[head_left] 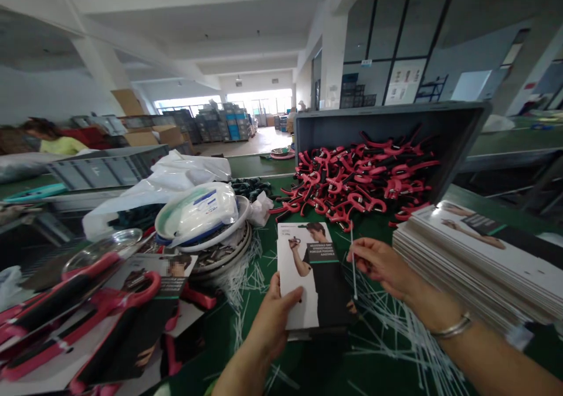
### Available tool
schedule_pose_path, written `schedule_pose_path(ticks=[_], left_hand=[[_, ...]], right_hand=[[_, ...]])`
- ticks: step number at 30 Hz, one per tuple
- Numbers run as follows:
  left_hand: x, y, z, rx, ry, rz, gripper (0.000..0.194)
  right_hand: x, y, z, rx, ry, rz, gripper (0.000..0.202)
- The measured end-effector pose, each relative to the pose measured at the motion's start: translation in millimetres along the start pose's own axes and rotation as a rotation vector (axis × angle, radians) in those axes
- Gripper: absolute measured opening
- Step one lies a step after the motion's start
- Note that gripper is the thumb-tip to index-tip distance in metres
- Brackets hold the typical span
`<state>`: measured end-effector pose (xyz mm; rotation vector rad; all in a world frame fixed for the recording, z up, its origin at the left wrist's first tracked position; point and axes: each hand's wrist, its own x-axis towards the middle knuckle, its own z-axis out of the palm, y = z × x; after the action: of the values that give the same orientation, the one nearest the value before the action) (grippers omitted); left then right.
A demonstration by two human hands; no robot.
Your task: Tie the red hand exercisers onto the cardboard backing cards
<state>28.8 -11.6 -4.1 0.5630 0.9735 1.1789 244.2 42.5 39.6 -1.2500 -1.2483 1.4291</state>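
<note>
My left hand (279,308) grips the lower left edge of a small stack of printed cards (319,278), thumb on top. The top card is white and black with a picture of a person's arm. Just right of the stack, my right hand (380,264) pinches a thin white cable tie (353,264) held upright between thumb and fingers. Loose cable ties (409,337) lie scattered below my right hand. Behind the cards, red and black hand grips (360,179) spill from a tipped grey crate (391,113).
A tall card stack (466,261) stands at the right. Carded red grips (105,314) lie at the left, near bowls holding a plastic bag (206,208) and metal parts. Farther back are a grey crate (109,167) and a person in yellow (61,144).
</note>
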Motion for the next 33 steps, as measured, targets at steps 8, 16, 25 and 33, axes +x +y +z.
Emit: schedule_pose_path(ticks=[8,16,25,33], left_hand=[[-1.9,-11.8,-0.4,-0.026,0.104,0.207,0.073],[-4.4,-16.2,-7.0,0.086,0.097,0.359,0.058],[-2.6,-16.1,-8.9,0.080,0.087,0.427,0.048],[-8.0,-15.7,-3.6,0.070,-0.029,0.294,0.060]], right_hand=[[-34.3,3.5,44.7,-0.110,-0.288,0.218,0.037],[-35.6,3.7,56.5,-0.008,-0.325,0.296,0.032],[-39.2,-1.6,58.4,0.118,-0.305,0.350,0.028],[-26.4,2.4,73.2,0.052,-0.153,0.146,0.034]])
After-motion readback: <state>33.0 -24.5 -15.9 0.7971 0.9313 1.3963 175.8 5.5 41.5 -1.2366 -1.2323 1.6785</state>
